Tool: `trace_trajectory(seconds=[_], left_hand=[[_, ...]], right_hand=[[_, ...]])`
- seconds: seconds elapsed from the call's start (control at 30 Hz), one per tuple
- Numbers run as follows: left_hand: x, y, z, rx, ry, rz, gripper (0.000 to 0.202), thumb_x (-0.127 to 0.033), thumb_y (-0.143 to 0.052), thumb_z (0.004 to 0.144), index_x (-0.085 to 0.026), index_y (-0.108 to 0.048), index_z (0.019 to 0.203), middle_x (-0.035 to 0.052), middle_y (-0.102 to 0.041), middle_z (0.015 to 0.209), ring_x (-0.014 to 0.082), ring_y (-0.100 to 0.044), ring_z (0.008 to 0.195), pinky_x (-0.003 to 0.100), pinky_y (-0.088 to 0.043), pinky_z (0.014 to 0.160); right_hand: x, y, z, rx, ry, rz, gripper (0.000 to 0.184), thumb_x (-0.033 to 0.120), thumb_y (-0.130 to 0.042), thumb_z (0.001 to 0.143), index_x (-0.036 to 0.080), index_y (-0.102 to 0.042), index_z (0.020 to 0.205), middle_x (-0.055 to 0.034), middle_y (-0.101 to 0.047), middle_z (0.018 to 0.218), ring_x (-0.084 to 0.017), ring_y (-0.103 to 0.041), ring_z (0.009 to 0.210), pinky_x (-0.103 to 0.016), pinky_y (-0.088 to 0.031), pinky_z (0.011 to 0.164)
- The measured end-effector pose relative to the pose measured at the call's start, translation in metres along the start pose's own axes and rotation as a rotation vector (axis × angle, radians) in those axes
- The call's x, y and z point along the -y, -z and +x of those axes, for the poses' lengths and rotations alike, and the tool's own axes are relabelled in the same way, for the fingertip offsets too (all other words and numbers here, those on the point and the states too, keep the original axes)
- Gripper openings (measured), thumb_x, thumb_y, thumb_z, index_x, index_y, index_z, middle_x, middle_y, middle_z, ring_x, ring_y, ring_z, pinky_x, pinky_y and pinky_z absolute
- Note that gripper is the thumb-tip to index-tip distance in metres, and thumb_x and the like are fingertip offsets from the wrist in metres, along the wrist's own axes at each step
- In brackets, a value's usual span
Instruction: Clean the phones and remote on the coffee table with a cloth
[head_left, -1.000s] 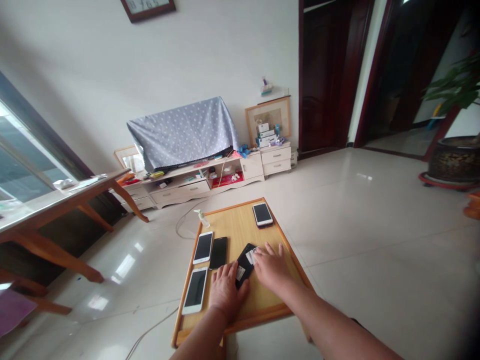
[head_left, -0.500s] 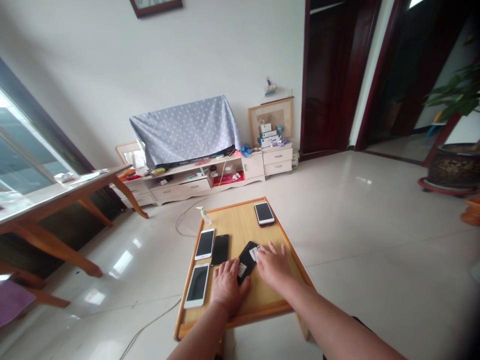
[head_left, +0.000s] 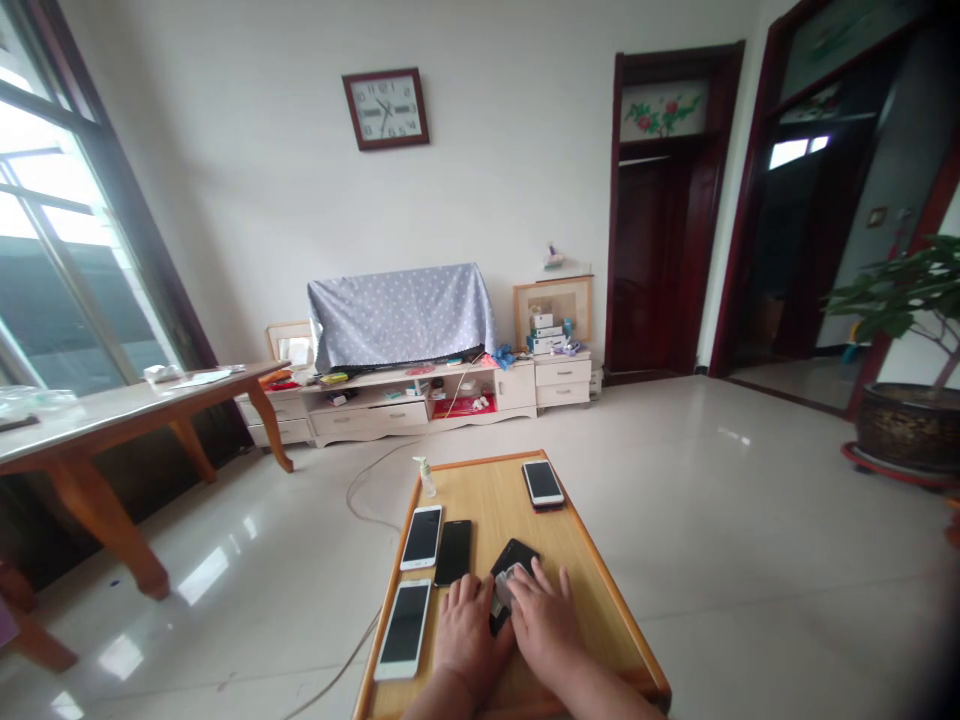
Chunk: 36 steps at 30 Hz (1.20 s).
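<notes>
Left hand (head_left: 469, 632): resting across the phone's lower edge, grip unclear.
Black rectangular smartphone (head_left: 516, 556): lying flat near the front of the light wooden desk (head_left: 592, 590), feeling stiff, slippery and fragile, best taken by its long edges.
Right hand (head_left: 547, 620): covering a small white slip (head_left: 502, 590), grip unclear.

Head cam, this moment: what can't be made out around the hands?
All in the head view:
black phone: lower part hidden by both hands.
pale slip: mostly covered by the fingers of the right hand; what it is can't be told.
left hand: forearm cut off by the bottom edge.
low wooden table: near edge cut off by the bottom edge.
pump bottle: label too small to read.
</notes>
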<state>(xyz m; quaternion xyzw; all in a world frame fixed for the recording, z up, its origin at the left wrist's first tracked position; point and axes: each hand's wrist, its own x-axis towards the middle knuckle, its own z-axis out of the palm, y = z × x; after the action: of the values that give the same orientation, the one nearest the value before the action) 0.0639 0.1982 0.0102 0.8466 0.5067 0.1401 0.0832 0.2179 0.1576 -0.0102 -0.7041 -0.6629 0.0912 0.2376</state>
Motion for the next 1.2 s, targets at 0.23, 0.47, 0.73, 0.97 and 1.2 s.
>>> trace_trajectory(seconds=[0.23, 0.47, 0.73, 0.97, 1.2], left_hand=[[0.013, 0.001, -0.006, 0.032, 0.006, -0.027, 0.062, -0.056, -0.053, 0.084, -0.025, -0.060, 0.137, 0.0103, -0.061, 0.132, 0.0321, -0.048, 0.125, 0.042, -0.031, 0.110], [0.020, 0.012, -0.008, 0.126, -0.020, -0.027, 0.065, -0.050, -0.057, 0.079, -0.025, -0.058, 0.138, 0.0085, -0.062, 0.135, 0.0323, -0.049, 0.128, 0.042, -0.032, 0.112], [0.023, 0.000, -0.033, 0.087, 0.116, 0.022, 0.072, -0.052, -0.047, 0.086, -0.018, -0.046, 0.150, 0.0105, -0.044, 0.158, 0.0324, -0.034, 0.146, 0.048, -0.022, 0.121], [0.025, 0.009, -0.035, 0.042, 0.140, -0.017, 0.066, -0.049, -0.050, 0.083, -0.019, -0.055, 0.141, 0.0117, -0.055, 0.148, 0.0338, -0.044, 0.138, 0.049, -0.029, 0.115], [0.025, 0.010, -0.035, -0.009, 0.142, -0.064, 0.061, -0.046, -0.053, 0.080, -0.020, -0.060, 0.135, 0.0115, -0.060, 0.139, 0.0342, -0.047, 0.132, 0.050, -0.030, 0.113]], right_hand=[[0.000, -0.015, -0.009, -0.100, -0.047, -0.014, 0.041, 0.025, -0.041, 0.098, 0.034, -0.066, 0.130, 0.0019, -0.059, 0.146, -0.031, -0.033, 0.149, -0.060, 0.003, 0.122], [0.003, -0.021, -0.011, -0.128, -0.050, -0.048, 0.041, 0.025, -0.041, 0.097, 0.033, -0.067, 0.128, 0.0007, -0.061, 0.144, -0.030, -0.037, 0.147, -0.058, -0.001, 0.123], [0.007, -0.021, -0.010, -0.124, -0.072, -0.072, 0.043, 0.025, -0.042, 0.097, 0.034, -0.065, 0.131, -0.0004, -0.059, 0.146, -0.030, -0.039, 0.146, -0.059, -0.006, 0.123], [0.018, -0.014, -0.014, -0.092, 0.051, -0.049, 0.037, 0.033, -0.037, 0.103, 0.037, -0.070, 0.119, 0.0034, -0.061, 0.143, -0.030, -0.038, 0.146, -0.062, -0.005, 0.121], [0.021, -0.013, -0.011, -0.116, -0.042, -0.138, 0.041, 0.042, -0.035, 0.103, 0.035, -0.067, 0.129, -0.0030, -0.060, 0.145, -0.036, -0.038, 0.146, -0.068, -0.010, 0.118]])
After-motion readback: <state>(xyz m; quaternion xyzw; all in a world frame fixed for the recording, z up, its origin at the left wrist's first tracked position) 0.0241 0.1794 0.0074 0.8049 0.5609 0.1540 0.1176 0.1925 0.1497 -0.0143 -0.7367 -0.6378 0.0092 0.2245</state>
